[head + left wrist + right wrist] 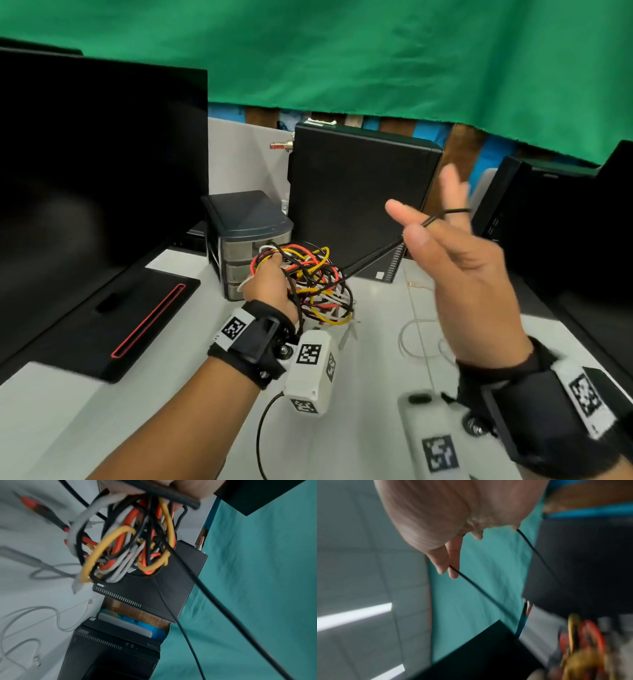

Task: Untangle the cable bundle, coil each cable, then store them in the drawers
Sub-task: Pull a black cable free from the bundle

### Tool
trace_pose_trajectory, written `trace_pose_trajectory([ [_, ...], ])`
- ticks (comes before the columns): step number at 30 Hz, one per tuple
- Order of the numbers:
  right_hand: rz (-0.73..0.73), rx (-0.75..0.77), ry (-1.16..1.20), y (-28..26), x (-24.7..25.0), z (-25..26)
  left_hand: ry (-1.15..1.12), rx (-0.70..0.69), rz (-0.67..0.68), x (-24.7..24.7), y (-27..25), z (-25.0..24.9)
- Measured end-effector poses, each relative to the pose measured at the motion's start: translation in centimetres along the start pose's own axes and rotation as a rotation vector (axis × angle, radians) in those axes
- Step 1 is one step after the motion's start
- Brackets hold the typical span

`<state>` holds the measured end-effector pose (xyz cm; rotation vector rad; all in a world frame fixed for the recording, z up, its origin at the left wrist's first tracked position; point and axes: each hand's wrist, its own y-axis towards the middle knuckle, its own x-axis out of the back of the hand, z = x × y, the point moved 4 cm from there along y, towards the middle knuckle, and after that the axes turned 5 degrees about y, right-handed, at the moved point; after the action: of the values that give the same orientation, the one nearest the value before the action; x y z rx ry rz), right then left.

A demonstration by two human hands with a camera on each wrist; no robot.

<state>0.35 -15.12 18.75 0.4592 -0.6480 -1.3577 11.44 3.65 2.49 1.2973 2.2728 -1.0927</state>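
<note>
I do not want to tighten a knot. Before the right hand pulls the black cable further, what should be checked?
1. Left hand grips the cable bundle: ok.
2. Right hand holds the black cable: ok.
3. Black cable runs taut between them: ok.
4. Its path inside the bundle is free: cannot tell.
5. Drawer unit open for storing: not ok, drawers look closed.

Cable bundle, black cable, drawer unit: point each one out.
cable bundle (310, 277), head view, on the tangled middle.
black cable (373, 255), head view, on the taut stretch between the hands.
drawer unit (245, 214), head view, on its dark top.
</note>
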Motion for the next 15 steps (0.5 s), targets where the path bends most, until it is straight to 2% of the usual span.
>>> trace_pose_trajectory([
  [2,-0.010,0.097,-0.277,0.7,1.0,0.6,0.012,0.017,-0.086,0.2,-1.3,-0.9],
  [5,-0.034,0.165,-0.465,1.1,1.9,0.8,0.036,-0.063,-0.199,0.0,-3.4,-2.5],
  [7,-0.046,0.347,-0.646,0.6,2.2,0.9,0.066,-0.092,-0.247,-0.1,-3.7,-2.9],
  [9,-0.005,0.621,-0.832,-0.6,1.8,1.2,0.095,-0.133,-0.284,0.2,-3.7,-3.5],
  [11,-0.018,0.776,-0.831,-2.3,1.4,1.4,0.103,-0.156,-0.297,0.6,-3.5,-4.1],
  [15,-0.170,0.823,-0.690,-5.3,0.9,2.3,0.054,-0.203,-0.354,0.8,-3.5,-5.0],
])
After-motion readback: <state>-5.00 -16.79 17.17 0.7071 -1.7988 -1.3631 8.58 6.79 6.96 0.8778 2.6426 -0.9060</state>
